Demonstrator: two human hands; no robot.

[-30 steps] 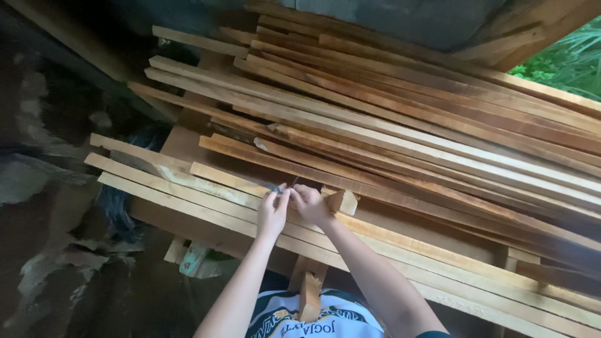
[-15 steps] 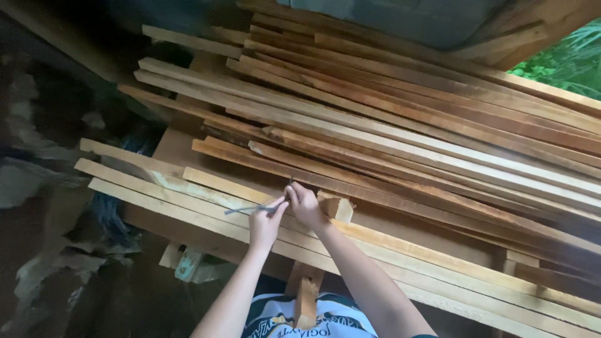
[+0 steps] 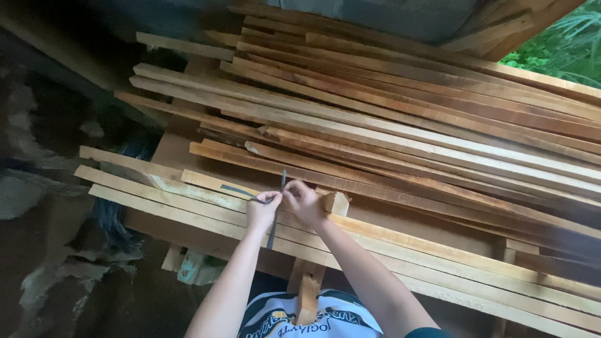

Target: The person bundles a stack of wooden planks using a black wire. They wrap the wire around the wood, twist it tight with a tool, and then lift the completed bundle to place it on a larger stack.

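Observation:
My left hand (image 3: 261, 213) and my right hand (image 3: 305, 201) are close together over the pale planks (image 3: 188, 188) at the near edge of a wood stack. Between them they pinch a thin dark tool made of two narrow strips (image 3: 241, 193). One strip points left from my left hand's fingers. The other strip runs almost straight up and down between the two hands. A short wooden block (image 3: 335, 202) stands just right of my right hand.
A large pile of long reddish and pale planks (image 3: 407, 131) runs diagonally to the far right. A wooden support post (image 3: 307, 294) stands below my hands. At left there is dark ground with rubble (image 3: 37, 188), and at top right green foliage (image 3: 563, 44).
The hands were pressed together on the plank with little of the tool showing. One strip then swung out to the left, and now a second strip shows upright between the hands.

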